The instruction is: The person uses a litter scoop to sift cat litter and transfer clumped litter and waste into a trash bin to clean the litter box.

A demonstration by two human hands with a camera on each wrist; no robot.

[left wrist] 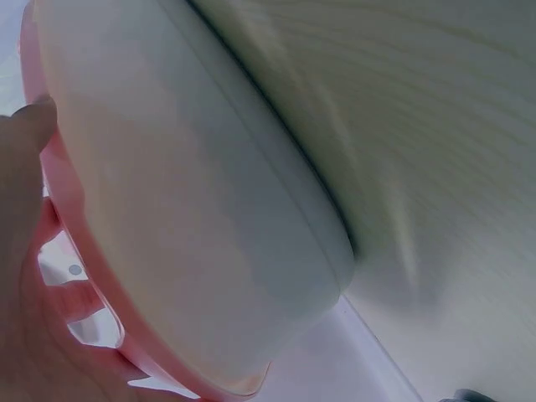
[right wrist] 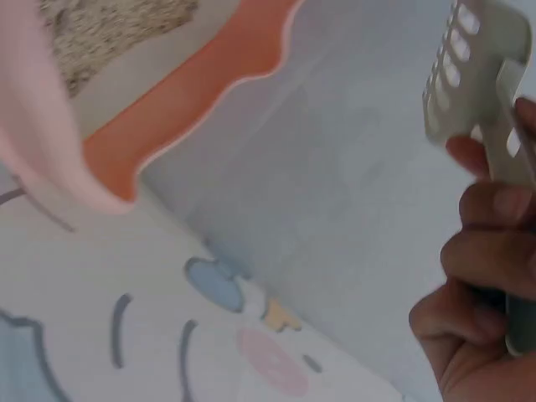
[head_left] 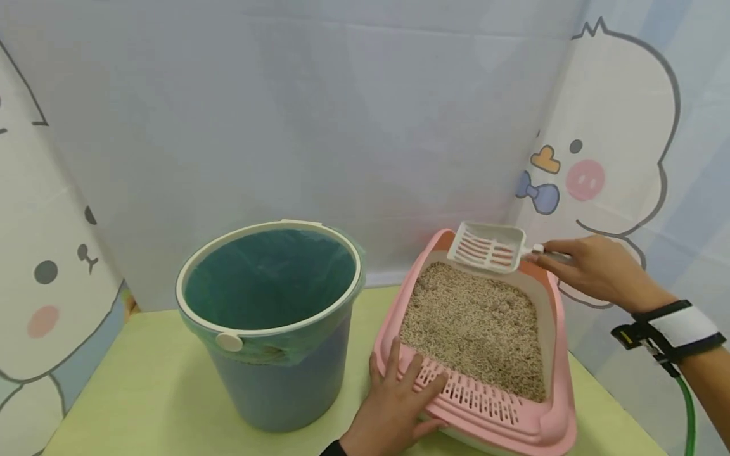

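Our right hand grips the scoop by its handle, left hand flat-fingered on the litter box rim — tip the scoop carelessly and we likely scatter litter across the table.

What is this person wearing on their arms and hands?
Both hands are bare, with no gloves. The right hand has a black strap with a white band round its wrist, a small yellow and black fitting at the strap's edge, and a green cable running back along the forearm. The left hand shows only the edge of a dark cuff at the wrist.
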